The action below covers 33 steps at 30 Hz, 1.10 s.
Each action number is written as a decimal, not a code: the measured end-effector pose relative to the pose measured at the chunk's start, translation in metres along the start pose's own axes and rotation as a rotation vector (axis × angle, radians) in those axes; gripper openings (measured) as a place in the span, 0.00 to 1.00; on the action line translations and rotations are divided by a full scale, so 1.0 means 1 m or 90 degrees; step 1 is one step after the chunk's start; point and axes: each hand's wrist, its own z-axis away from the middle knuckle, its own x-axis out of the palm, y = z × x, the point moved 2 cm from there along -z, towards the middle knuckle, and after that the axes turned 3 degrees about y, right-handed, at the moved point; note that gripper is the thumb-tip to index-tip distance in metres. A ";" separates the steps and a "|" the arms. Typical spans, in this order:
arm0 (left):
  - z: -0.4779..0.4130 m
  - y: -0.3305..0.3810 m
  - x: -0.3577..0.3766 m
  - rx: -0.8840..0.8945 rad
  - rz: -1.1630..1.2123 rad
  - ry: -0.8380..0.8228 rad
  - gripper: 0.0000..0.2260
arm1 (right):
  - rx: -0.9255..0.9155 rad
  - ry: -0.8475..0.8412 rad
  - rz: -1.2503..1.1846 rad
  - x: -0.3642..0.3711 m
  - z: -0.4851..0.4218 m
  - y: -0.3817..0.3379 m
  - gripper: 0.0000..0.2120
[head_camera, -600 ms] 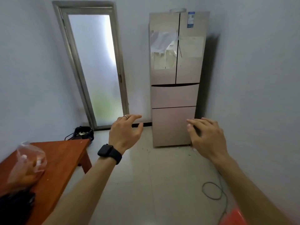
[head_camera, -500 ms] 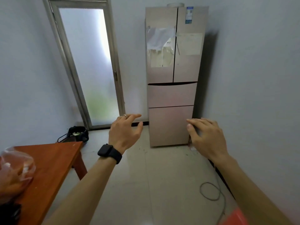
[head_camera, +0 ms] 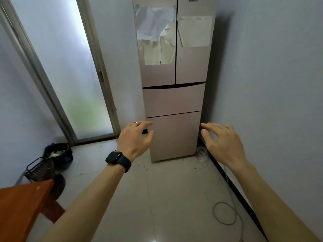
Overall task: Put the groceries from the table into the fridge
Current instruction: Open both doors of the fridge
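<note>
A tall pink-beige fridge stands against the far wall, with two upper doors and two drawers, all closed; papers are stuck on the upper doors. My left hand, with a ring and a black watch on its wrist, is raised in front of the lower drawer, fingers relaxed and empty. My right hand hovers level with it by the fridge's right edge, also holding nothing. Only a corner of the orange-brown table shows at the lower left; no groceries are in view.
A frosted glass door fills the left wall. A black wire basket and a dark bag sit on the floor near the table. A grey cable loops on the tiles by the right wall. A crumpled plastic bag lies beside the fridge.
The view has moved closer to the fridge and turned right. The table has slid toward the lower left and the bag of groceries on it has left the frame. Both hands keep their pose.
</note>
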 end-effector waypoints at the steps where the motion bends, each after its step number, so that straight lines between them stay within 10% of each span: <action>1: -0.016 -0.002 0.012 0.002 -0.007 -0.006 0.17 | 0.002 -0.004 0.001 0.009 -0.015 0.007 0.17; 33: -0.534 -0.098 0.377 -0.146 0.138 -0.104 0.20 | 0.047 -0.180 -0.119 0.335 -0.525 0.203 0.19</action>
